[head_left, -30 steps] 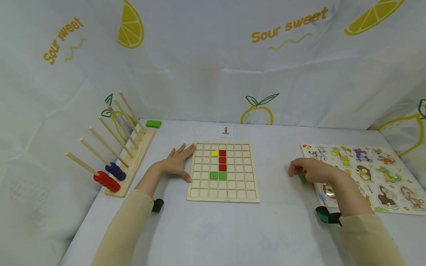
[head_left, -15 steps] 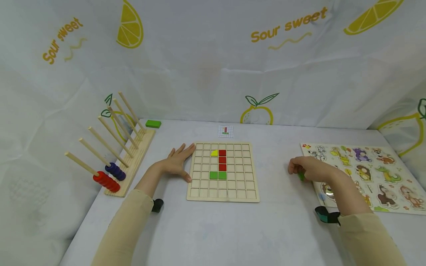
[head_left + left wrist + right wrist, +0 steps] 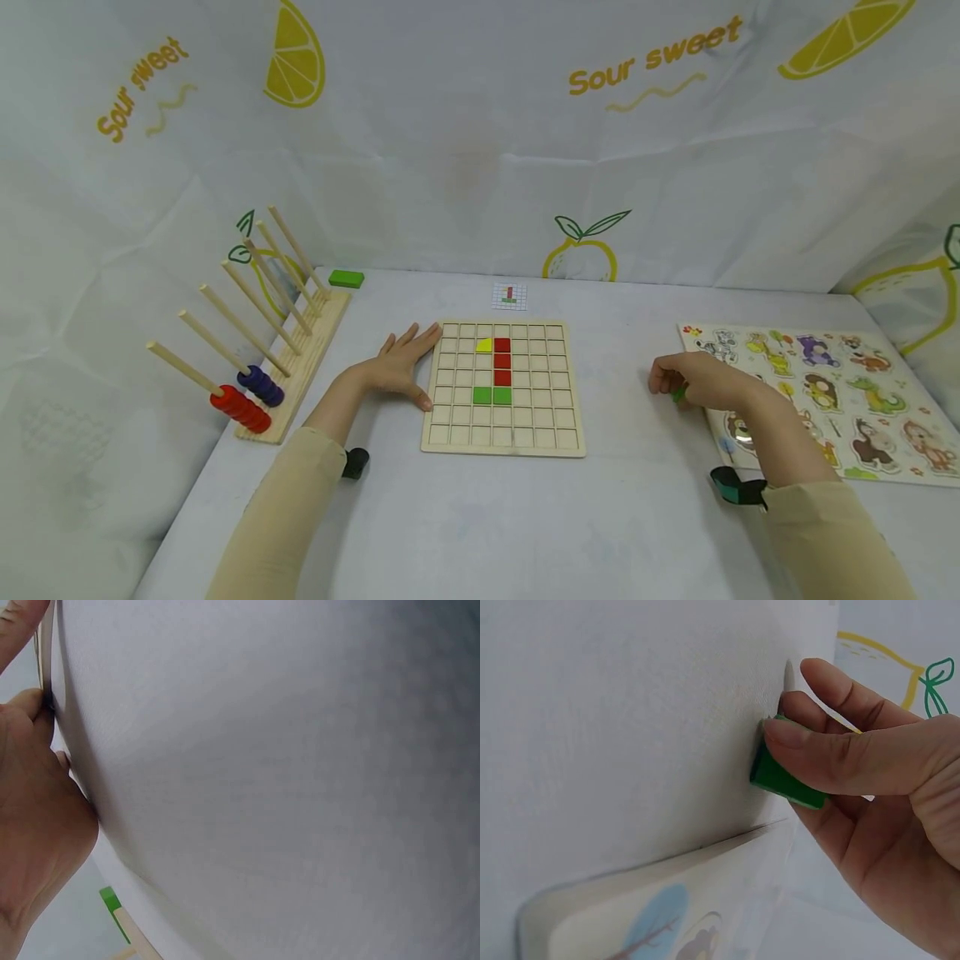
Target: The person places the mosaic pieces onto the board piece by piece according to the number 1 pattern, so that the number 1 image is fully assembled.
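A wooden grid board [image 3: 543, 417] lies mid-table, bearing a yellow piece [image 3: 483, 346], a column of red squares [image 3: 502, 362] and two green squares [image 3: 492, 396]. Against the board's left edge rests my left hand [image 3: 393, 367], fingers spread and thumb on the near part of that edge. Just left of the animal puzzle, my right hand [image 3: 701, 381] pinches a green block [image 3: 787, 776] between thumb and fingers, low over the table. From the head view most of that block is hidden by the hand.
The animal puzzle board [image 3: 825, 400] lies on the right. A wooden peg rack [image 3: 322, 333] with red rings [image 3: 240, 408] and purple rings [image 3: 261, 386] stands left. Behind it lies another green block [image 3: 347, 279]. A small pattern card [image 3: 509, 297] lies beyond the grid board.
My right hand has shifted very slightly, and the green block has turned a little within its fingers, showing less of itself. The left hand and grid board stay in place.
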`<action>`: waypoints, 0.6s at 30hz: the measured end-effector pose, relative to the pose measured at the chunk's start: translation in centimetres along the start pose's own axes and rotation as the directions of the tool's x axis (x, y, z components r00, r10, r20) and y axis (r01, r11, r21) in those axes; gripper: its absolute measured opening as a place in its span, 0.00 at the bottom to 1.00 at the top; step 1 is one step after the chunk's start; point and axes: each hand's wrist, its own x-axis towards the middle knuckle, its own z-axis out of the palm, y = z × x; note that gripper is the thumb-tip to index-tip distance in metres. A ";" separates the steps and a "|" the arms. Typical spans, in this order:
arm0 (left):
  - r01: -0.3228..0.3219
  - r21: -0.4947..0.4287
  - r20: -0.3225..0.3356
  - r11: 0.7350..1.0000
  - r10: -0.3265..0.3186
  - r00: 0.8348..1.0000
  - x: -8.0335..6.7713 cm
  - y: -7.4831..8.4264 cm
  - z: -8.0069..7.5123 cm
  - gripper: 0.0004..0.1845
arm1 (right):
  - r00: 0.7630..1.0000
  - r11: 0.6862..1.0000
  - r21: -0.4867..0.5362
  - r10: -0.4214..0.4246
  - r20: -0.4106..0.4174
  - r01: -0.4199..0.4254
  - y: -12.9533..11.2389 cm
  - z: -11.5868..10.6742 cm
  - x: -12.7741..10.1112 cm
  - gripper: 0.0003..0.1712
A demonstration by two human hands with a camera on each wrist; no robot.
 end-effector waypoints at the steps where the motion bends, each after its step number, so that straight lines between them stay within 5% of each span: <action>1: 0.001 0.002 0.000 1.000 -0.001 1.000 0.0 0.0 0.0 0.72 | 1.000 1.000 0.002 0.001 -0.003 -0.001 0.0 0.0 0.0 0.20; 7: -0.002 -0.006 0.001 1.000 0.002 1.000 0.0 0.1 -0.1 0.72 | 0.996 0.999 -0.011 -0.039 -0.078 0.038 -0.7 -0.1 0.4 0.13; 18: -0.012 -0.003 -0.005 1.000 0.012 1.000 0.0 -0.1 -0.1 0.72 | 0.976 0.999 0.014 -0.042 -0.214 0.046 -2.5 0.3 1.2 0.16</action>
